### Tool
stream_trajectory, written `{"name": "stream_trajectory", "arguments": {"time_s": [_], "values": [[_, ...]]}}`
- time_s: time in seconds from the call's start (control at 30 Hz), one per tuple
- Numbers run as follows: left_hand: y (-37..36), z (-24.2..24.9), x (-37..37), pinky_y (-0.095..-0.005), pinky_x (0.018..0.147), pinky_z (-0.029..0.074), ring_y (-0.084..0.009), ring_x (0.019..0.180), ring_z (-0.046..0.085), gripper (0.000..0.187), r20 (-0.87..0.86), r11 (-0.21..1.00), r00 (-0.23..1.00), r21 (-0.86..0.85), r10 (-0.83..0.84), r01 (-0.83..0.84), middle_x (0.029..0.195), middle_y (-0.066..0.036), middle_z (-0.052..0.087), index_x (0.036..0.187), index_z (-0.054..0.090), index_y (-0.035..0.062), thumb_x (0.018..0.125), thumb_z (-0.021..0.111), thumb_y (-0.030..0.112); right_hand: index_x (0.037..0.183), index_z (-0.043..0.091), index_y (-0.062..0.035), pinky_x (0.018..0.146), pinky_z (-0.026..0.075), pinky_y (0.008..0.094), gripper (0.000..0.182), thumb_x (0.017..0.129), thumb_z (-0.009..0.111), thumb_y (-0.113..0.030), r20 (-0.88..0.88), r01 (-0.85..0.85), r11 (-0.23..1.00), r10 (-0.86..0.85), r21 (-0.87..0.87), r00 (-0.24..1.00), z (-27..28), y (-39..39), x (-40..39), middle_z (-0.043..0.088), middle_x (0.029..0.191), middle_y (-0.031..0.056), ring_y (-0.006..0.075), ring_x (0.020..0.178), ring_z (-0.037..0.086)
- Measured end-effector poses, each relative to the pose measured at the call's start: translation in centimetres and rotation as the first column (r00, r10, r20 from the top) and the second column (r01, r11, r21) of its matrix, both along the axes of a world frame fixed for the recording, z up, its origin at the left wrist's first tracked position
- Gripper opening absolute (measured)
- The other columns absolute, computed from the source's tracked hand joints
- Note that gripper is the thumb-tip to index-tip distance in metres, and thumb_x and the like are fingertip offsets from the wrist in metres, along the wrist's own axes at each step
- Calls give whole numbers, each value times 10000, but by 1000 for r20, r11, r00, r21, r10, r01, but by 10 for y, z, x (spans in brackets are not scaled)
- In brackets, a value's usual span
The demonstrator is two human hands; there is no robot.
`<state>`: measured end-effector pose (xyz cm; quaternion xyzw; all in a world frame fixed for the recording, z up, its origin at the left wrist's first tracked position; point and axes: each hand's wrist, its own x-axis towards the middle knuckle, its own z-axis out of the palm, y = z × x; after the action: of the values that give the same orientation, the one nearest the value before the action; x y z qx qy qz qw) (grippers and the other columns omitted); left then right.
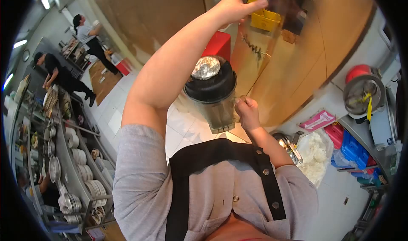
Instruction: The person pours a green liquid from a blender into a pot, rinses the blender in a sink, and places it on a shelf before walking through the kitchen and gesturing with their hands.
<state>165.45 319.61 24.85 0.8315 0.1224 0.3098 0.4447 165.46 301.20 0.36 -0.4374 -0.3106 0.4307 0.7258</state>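
A blender jug (215,115) with a clear body and black lid (211,87) hangs in front of my chest. Crumpled foil (206,67) covers the top of the lid. My right hand (248,113) is closed around the jug's handle at its right side. Raised up and forward, my left hand (238,7) has its thumb stretched out and fingers apart, partly cut off by the top edge. It is against or close to a see-through plastic curtain (312,66), holding nothing that shows.
Plate stacks (95,192) line a metal shelf on the left. Two people, one in black (63,73) and one in a light top (89,35), stand farther back. A yellow bucket (265,20) shows beyond the curtain. At right are a white plastic bag (314,154) and blue containers (355,145).
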Motion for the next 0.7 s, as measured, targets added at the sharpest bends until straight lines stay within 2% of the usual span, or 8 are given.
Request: {"name": "stream_trajectory", "arguments": {"time_s": [0.1, 0.23, 0.33, 0.43, 0.5, 0.53, 0.63, 0.7], "values": [[13, 9, 49, -346, 941, 352, -293, 1152, 405, 983, 38, 978, 981, 96, -191, 186, 1261, -247, 367, 1325, 33, -34, 715, 676, 391, 589, 431, -97, 445, 239, 200, 264, 803, 569, -165, 38, 92, 996, -93, 9, 995, 3, 37, 30, 371, 552, -77, 21, 504, 308], [26, 12, 96, -349, 932, 362, -288, 1152, 399, 955, 46, 961, 977, 199, -206, 193, 1281, -228, 353, 1327, 46, -23, 723, 674, 368, 608, 467, -80, 453, 240, 198, 207, 793, 546, -125, 61, 247, 968, -250, 42, 966, -1, 86, 71, 385, 558, -69, 21, 512, 311], [52, 4, 120, -356, 941, 351, -278, 1165, 387, 960, 215, 866, 843, 216, -493, 451, 1305, -229, 322, 1346, 8, 11, 735, 660, 364, 597, 444, -92, 431, 208, 201, 218, 791, 535, -129, 9, 321, 939, -325, 125, 946, 1, 125, 104, 356, 536, -68, 20, 480, 295], [96, 18, 114, -336, 928, 360, -232, 1177, 375, 881, -11, 654, 656, 65, -754, 753, 1299, -183, 356, 1366, 91, 55, 752, 653, 343, 601, 433, -100, 419, 191, 199, 221, 792, 537, -141, 2, 503, 864, -503, 24, 864, 3, 163, 142, 336, 524, -70, 20, 458, 269], [130, 34, 98, -304, 896, 379, -184, 1146, 405, 731, -208, 402, 432, 172, -877, 899, 1279, -121, 400, 1353, 236, 97, 778, 639, 301, 603, 424, -107, 412, 177, 198, 224, 794, 535, -146, 23, 658, 751, -658, -57, 753, 17, 187, 158, 329, 518, -71, 20, 446, 246], [146, 34, 127, -260, 845, 403, -132, 1069, 457, 581, -136, 377, 355, -210, -925, 902, 1201, -65, 482, 1286, 386, 101, 789, 635, 270, 607, 433, -108, 405, 183, 201, 217, 793, 539, -146, 3, 671, 741, -671, -12, 741, 22, 197, 170, 330, 511, -67, 25, 439, 254], [211, 34, 162, -254, 799, 448, -106, 950, 521, 472, -110, 410, 395, -261, -912, 874, 1042, -38, 575, 1227, 451, 91, 807, 613, 234, 660, 491, -63, 398, 220, 200, 166, 788, 552, -151, -80, 702, 685, -702, 195, 707, 13, 220, 231, 355, 500, -42, 36, 426, 298], [259, 16, 187, -309, 819, 457, -178, 942, 558, 468, -9, 516, 527, -217, -850, 829, 1101, -93, 549, 1236, 424, 72, 827, 580, 237, 662, 493, -58, 398, 222, 202, 167, 789, 549, -149, -45, 745, 651, -748, 148, 662, 22, 239, 260, 354, 497, -40, 40, 424, 297]]}}
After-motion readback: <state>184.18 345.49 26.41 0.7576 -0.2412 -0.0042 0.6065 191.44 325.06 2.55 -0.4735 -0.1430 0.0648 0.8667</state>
